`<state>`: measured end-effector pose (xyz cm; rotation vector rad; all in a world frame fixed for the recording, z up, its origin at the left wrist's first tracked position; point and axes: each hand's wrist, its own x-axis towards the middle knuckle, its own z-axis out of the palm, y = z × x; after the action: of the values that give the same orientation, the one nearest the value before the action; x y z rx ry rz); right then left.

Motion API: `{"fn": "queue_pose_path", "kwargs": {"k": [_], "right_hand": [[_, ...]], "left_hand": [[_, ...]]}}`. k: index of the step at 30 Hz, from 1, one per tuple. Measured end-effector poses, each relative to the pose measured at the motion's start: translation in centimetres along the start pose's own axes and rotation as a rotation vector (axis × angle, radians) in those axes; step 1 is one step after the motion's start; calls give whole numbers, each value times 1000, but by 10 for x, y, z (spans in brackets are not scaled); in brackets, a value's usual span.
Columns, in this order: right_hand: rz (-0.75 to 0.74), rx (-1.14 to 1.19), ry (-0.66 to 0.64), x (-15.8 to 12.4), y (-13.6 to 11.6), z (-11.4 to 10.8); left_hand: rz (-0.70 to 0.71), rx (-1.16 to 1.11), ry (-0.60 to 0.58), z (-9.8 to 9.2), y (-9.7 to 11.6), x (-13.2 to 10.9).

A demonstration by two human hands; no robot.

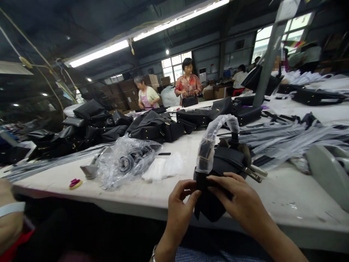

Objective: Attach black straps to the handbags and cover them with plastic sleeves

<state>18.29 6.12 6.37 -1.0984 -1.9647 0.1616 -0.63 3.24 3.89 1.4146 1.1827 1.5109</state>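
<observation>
A black handbag (227,158) stands at the table's front edge, its handle (206,145) wrapped in clear plastic and arched over the top. My left hand (182,203) pinches the bag's near side just below the handle's end, thumb and fingers closed on the black material. From the other side, my right hand (240,194) grips the same part, fingertips close to the left ones. A metal zipper pull (253,174) juts out at the bag's right. The bag's underside and far side are hidden.
Left of the bag lie a clear plastic bag of rolled straps (127,162), white sheets (165,167) and a pink-and-yellow brush (75,183). Black bags (155,125) are heaped behind. Plastic-wrapped straps (294,140) and a grey tape dispenser (327,171) occupy the right. A co-worker's arm (11,214) shows at left.
</observation>
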Motion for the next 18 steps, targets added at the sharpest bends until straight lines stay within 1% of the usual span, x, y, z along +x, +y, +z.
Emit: {"fn": "queue_pose_path", "kwargs": {"k": [2, 4, 6, 8, 10, 12, 15, 18], "right_hand": [[43, 1, -29, 3, -1, -2], [85, 16, -55, 6, -3, -4], [119, 34, -78, 8, -5, -5], [153, 49, -87, 9, -5, -6], [190, 64, -87, 9, -5, -6], [220, 80, -87, 9, -5, -5], [237, 78, -91, 9, -5, -5], [215, 58, -86, 9, -5, -5]], "left_hand": [[-7, -6, 0, 3, 0, -4], [12, 9, 29, 6, 2, -5], [20, 26, 51, 8, 3, -3], [-7, 12, 61, 9, 5, 0], [-49, -44, 53, 9, 5, 3], [-70, -102, 17, 7, 5, 5], [-55, -110, -24, 2, 3, 4], [-37, -93, -12, -1, 2, 2]]}}
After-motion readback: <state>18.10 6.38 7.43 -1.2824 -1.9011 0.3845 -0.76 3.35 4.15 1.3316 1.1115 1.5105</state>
